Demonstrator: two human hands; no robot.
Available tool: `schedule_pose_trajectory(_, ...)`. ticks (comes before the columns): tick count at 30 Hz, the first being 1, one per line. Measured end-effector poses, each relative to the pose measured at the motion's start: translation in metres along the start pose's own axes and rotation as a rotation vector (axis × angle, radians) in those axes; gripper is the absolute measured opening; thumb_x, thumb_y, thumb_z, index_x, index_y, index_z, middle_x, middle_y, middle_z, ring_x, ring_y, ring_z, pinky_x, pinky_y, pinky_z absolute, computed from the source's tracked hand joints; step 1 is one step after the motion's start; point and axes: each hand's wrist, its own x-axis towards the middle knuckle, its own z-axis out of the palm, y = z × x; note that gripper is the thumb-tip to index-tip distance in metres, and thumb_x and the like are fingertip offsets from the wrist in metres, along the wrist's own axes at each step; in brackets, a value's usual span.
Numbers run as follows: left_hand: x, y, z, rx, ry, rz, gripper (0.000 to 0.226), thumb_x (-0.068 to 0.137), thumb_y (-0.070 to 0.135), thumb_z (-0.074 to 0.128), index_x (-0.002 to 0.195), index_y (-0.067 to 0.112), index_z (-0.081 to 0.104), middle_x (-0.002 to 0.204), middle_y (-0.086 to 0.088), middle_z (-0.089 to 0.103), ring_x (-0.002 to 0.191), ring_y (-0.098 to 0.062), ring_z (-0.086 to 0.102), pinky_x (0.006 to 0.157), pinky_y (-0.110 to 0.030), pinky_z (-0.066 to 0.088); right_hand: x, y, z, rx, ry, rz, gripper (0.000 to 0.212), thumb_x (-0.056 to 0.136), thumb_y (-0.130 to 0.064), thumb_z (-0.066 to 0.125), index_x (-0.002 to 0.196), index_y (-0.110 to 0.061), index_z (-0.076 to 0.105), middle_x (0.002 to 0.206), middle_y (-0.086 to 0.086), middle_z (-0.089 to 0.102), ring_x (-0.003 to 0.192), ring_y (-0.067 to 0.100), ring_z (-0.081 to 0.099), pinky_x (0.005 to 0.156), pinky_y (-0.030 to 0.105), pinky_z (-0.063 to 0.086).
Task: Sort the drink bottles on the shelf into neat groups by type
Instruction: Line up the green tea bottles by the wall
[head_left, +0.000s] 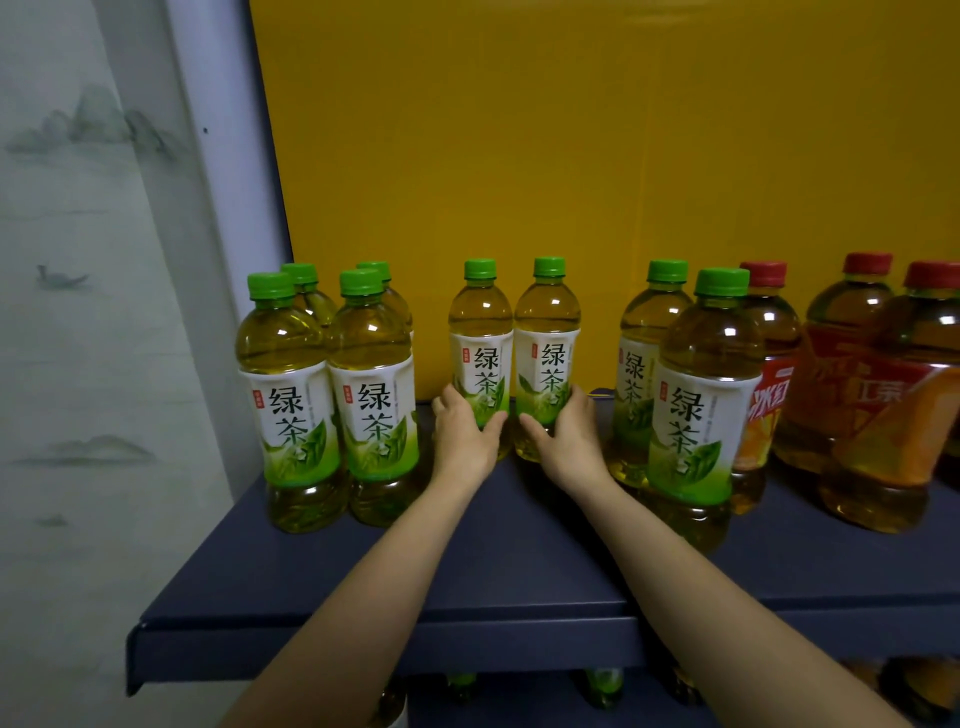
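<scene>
**Work surface.** A dark blue shelf carries all the bottles. A yellow back panel stands behind it.

**Bottle type A: green tea.** Clear plastic, pale yellow-green liquid and a green screw cap. The label is white, fading to green at the bottom, with large dark characters and a leaf graphic.

- The left group is four upright bottles at the left end of the shelf, set two in front and two behind. Only the caps and shoulders of the rear pair are visible.
- The left centre bottle and the right centre bottle stand upright, just beside each other, near the rear middle of the shelf. They are apart from the bottles on either side.
- The right pair stands to the right of centre, one bottle in front of the other and offset.

**Bottle type B: red cap.** The red-capped bottles fill the right end of the shelf. They hold amber liquid and carry red and orange labels. The nearest is slim and stands just behind the right pair. The others are wider.

**Hand state.** The left hand grips the lower body of the left centre bottle. The thumb lies across the front of the label and the fingers wrap the far left side. The right hand grips the lower body of the right centre bottle in mirror fashion. The two thumbs are close together between the bottles. Both forearms extend over the front edge of the shelf.

**Surroundings.** A pale wall printed with an ink landscape is on the left. Bottle tops on a lower level show beneath the shelf, too dim to identify.
</scene>
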Motion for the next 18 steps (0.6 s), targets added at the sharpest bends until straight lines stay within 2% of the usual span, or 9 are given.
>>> schedule_pose_trajectory(11, -0.007, -0.001, -0.003, -0.008, 0.021, -0.021, 0.061, 0.088, 0.018, 0.060, 0.137, 0.000, 0.028, 0.138, -0.017, 0.038, 0.129, -0.029, 0.037, 0.102, -0.032, 0.032, -0.004, -0.002, 0.001, 0.033, -0.041, -0.019, 0.062, 0.085, -0.019, 0.063, 0.136, -0.007, 0.030, 0.136, 0.012, 0.039, 0.127, 0.025, 0.039, 0.100, 0.030, 0.034)
schedule_pose_trajectory(15, -0.016, 0.005, -0.010, -0.079, -0.028, -0.068, 0.070, 0.089, 0.019, 0.058, 0.144, 0.001, 0.018, 0.146, -0.016, 0.029, 0.135, -0.027, 0.029, 0.107, -0.031, 0.027, -0.012, -0.008, -0.011, 0.020, -0.111, -0.031, 0.061, 0.085, -0.020, 0.063, 0.136, -0.007, 0.031, 0.137, 0.012, 0.042, 0.129, 0.025, 0.039, 0.102, 0.030, 0.034)
schedule_pose_trajectory(18, -0.039, 0.007, -0.017, -0.160, -0.021, -0.003, 0.071, 0.089, 0.015, 0.058, 0.145, 0.004, 0.017, 0.149, -0.010, 0.023, 0.138, -0.023, 0.025, 0.111, -0.031, 0.023, -0.035, -0.018, -0.037, 0.007, -0.129, -0.184, 0.057, 0.088, -0.015, 0.059, 0.138, -0.013, 0.031, 0.137, -0.001, 0.041, 0.131, 0.012, 0.035, 0.100, 0.017, 0.026)
